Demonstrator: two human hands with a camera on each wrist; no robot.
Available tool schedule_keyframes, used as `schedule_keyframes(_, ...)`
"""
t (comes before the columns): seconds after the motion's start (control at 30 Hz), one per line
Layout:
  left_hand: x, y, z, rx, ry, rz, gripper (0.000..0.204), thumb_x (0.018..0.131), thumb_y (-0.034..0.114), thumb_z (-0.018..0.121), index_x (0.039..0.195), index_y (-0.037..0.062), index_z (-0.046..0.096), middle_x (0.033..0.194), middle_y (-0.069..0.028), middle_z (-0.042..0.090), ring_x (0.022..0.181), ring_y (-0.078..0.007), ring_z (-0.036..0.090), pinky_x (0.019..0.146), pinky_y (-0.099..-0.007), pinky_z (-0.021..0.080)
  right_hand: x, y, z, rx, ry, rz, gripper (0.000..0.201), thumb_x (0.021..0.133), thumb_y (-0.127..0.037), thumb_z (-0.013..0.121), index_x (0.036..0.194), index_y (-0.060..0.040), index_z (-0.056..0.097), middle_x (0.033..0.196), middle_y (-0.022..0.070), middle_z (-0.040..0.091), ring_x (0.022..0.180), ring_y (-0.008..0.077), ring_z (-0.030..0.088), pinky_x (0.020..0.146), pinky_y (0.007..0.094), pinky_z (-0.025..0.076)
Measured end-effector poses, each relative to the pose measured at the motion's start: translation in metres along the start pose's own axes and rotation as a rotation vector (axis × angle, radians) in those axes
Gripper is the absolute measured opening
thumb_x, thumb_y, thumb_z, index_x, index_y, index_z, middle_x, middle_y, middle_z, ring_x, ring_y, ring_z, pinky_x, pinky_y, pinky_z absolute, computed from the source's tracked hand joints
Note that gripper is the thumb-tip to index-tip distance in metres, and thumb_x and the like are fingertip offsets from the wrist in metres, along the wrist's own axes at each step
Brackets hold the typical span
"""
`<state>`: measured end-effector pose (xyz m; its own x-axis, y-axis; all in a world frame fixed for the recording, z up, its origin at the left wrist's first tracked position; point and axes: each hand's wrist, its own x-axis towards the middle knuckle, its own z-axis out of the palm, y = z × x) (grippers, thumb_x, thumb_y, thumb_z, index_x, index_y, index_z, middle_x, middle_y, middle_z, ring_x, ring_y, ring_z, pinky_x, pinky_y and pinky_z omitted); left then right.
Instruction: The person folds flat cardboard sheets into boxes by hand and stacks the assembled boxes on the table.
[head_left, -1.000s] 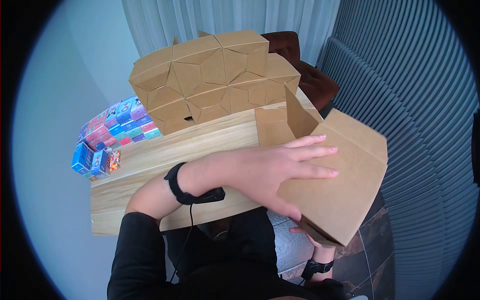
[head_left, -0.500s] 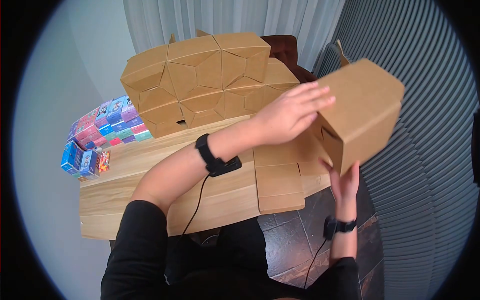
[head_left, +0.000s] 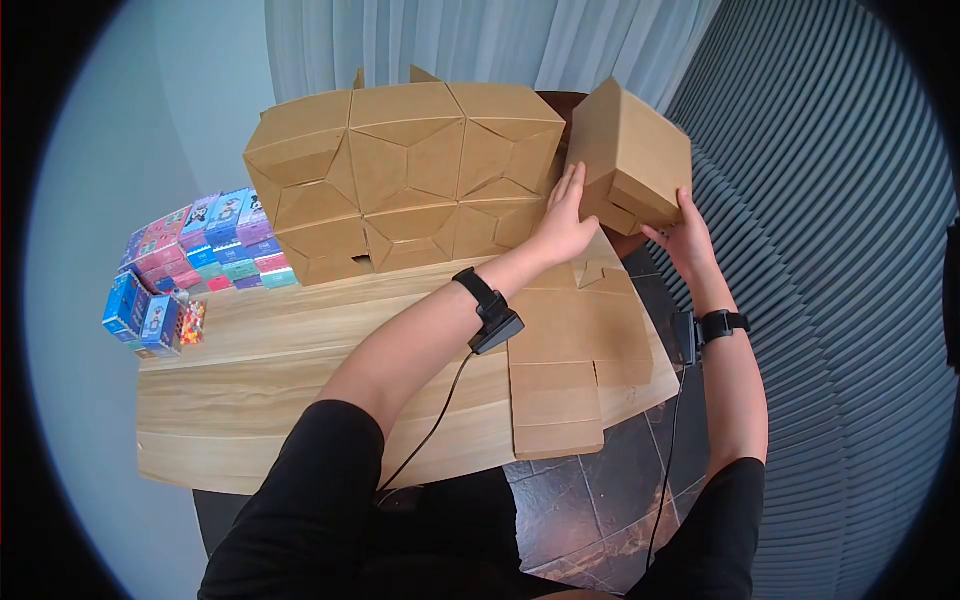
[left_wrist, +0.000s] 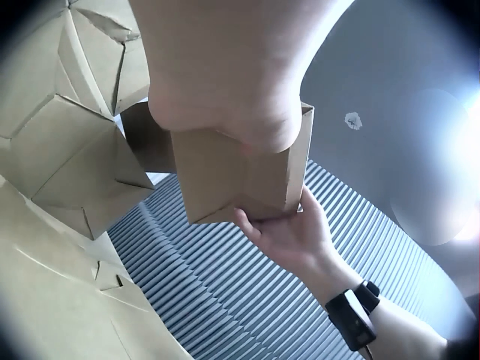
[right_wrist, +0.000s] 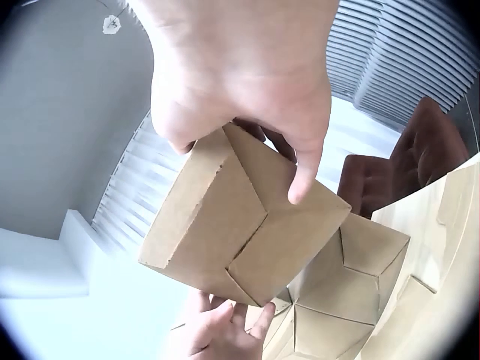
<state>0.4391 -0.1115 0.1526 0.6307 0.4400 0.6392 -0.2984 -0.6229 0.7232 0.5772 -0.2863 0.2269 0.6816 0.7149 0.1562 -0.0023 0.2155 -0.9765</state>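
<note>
Between the two hands a folded cardboard box (head_left: 650, 145) is held up, tilted, beyond the table's right part. My left hand (head_left: 568, 228) lies with extended fingers against its left side and lower edge. At its lower right corner my right hand (head_left: 690, 245) grips it, thumb on one face; the right wrist view shows the other fingers of this hand (right_wrist: 244, 82) partly hidden behind the box (right_wrist: 247, 217). Slit flaps cross the box's closed face. Left of it stand stacked cardboard boxes (head_left: 408, 160) in two rows.
Flattened cardboard (head_left: 555, 375) lies on the right of the wooden table (head_left: 300, 370). Small colourful boxes (head_left: 225, 225) and a bag of orange and white pieces (head_left: 193, 322) are at the left. Brown chairs (right_wrist: 409, 165) stand behind; a ribbed grey wall (head_left: 820, 300) is to the right.
The box has moved away from the body, up past the table's right edge and then leftward toward the stack, and has turned. Both hands moved with it, the left from its top to its left side.
</note>
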Motion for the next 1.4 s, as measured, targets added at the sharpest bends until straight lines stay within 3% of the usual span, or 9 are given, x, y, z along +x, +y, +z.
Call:
schedule_keyframes(0.07, -0.003, -0.007, 0.000, -0.029, 0.006, -0.033, 0.087, 0.081, 0.010, 0.059, 0.153, 0.0000, 0.010, 0.158, -0.0258, 0.014, 0.146, -0.0403, 0.014, 0.119, -0.0439, 0.018, 0.009, 0.002, -0.001, -0.115, -0.043, 0.106, 0.065, 0.099, -0.055, 0.044, 0.147, -0.0121, 0.034, 0.143, 0.0103, 0.042, 0.128, 0.0244, 0.046, 0.094, 0.0367, 0.048)
schedule_keyframes(0.33, -0.014, -0.011, 0.002, -0.096, 0.023, -0.152, 0.090, 0.081, 0.007, 0.059, 0.153, -0.0020, 0.005, 0.159, -0.0229, 0.013, 0.149, -0.0344, 0.011, 0.118, -0.0368, 0.022, 0.020, -0.004, 0.030, -0.298, 0.069, 0.042, 0.068, 0.097, -0.056, 0.048, 0.144, -0.0081, 0.035, 0.137, 0.0107, 0.047, 0.122, 0.0254, 0.051, 0.093, 0.0400, 0.046)
schedule_keyframes(0.6, -0.019, -0.032, 0.002, -0.289, -0.014, -0.082, 0.089, 0.081, 0.003, 0.056, 0.156, 0.0122, 0.009, 0.162, -0.0140, 0.001, 0.150, -0.0304, 0.003, 0.116, -0.0510, 0.022, 0.053, 0.003, 0.032, -0.294, 0.019, 0.058, 0.071, 0.095, -0.055, 0.053, 0.145, -0.0080, 0.033, 0.148, 0.0136, 0.033, 0.133, 0.0317, 0.036, 0.097, 0.0419, 0.044)
schedule_keyframes(0.8, -0.033, -0.025, -0.015, -0.392, -0.083, -0.151, 0.087, 0.081, 0.000, 0.054, 0.155, 0.0135, 0.013, 0.161, -0.0147, 0.010, 0.150, -0.0304, 0.011, 0.115, -0.0462, 0.025, 0.065, 0.017, 0.036, -0.320, 0.073, 0.050, 0.071, 0.095, -0.051, 0.057, 0.143, -0.0048, 0.035, 0.147, 0.0140, 0.033, 0.135, 0.0326, 0.033, 0.099, 0.0429, 0.042)
schedule_keyframes(0.83, -0.041, -0.024, -0.019, -0.391, -0.084, -0.152, 0.087, 0.081, 0.000, 0.054, 0.155, 0.0135, 0.013, 0.161, -0.0147, 0.010, 0.150, -0.0304, 0.011, 0.115, -0.0462, 0.025, 0.067, 0.019, 0.037, -0.339, 0.113, 0.040, 0.068, 0.095, -0.052, 0.056, 0.141, -0.0052, 0.036, 0.141, 0.0127, 0.040, 0.129, 0.0278, 0.040, 0.098, 0.0414, 0.042)
schedule_keyframes(0.97, -0.098, -0.016, -0.044, -0.877, -0.050, -0.542, 0.048, 0.088, 0.008, 0.057, 0.134, 0.0100, 0.044, 0.127, -0.0087, 0.053, 0.118, -0.0180, 0.051, 0.089, -0.0328, 0.043, 0.072, 0.023, 0.039, -0.348, 0.160, -0.001, 0.067, 0.094, -0.053, 0.056, 0.138, -0.0046, 0.039, 0.133, 0.0103, 0.049, 0.122, 0.0208, 0.048, 0.097, 0.0392, 0.044)
schedule_keyframes(1.03, -0.133, -0.001, -0.074, -1.003, -0.061, -0.764, 0.020, 0.091, 0.016, 0.057, 0.111, 0.0129, 0.055, 0.101, -0.0036, 0.059, 0.096, -0.0119, 0.055, 0.072, -0.0261, 0.041, 0.077, 0.026, 0.040, -0.342, 0.192, -0.003, 0.067, 0.094, -0.053, 0.056, 0.138, -0.0043, 0.039, 0.132, 0.0098, 0.050, 0.121, 0.0203, 0.048, 0.096, 0.0387, 0.044)
schedule_keyframes(1.17, -0.190, -0.006, -0.140, -1.380, -0.074, -1.134, 0.013, 0.089, 0.025, 0.057, 0.082, 0.0141, 0.055, 0.076, 0.0001, 0.053, 0.066, -0.0114, 0.048, 0.056, -0.0229, 0.038, 0.091, 0.040, 0.032, -0.360, 0.248, -0.032, 0.071, 0.091, -0.053, 0.060, 0.138, -0.0042, 0.039, 0.131, 0.0090, 0.049, 0.119, 0.0200, 0.049, 0.094, 0.0372, 0.046)
schedule_keyframes(1.4, -0.242, -0.016, -0.186, -1.564, -0.071, -1.222, 0.029, 0.093, 0.032, 0.051, 0.072, 0.0138, 0.046, 0.063, 0.0032, 0.037, 0.053, -0.0077, 0.034, 0.040, -0.0206, 0.024, 0.082, 0.061, 0.045, -0.404, 0.237, -0.002, 0.078, 0.088, -0.054, 0.064, 0.142, -0.0058, 0.034, 0.138, 0.0117, 0.047, 0.123, 0.0238, 0.047, 0.097, 0.0405, 0.042)
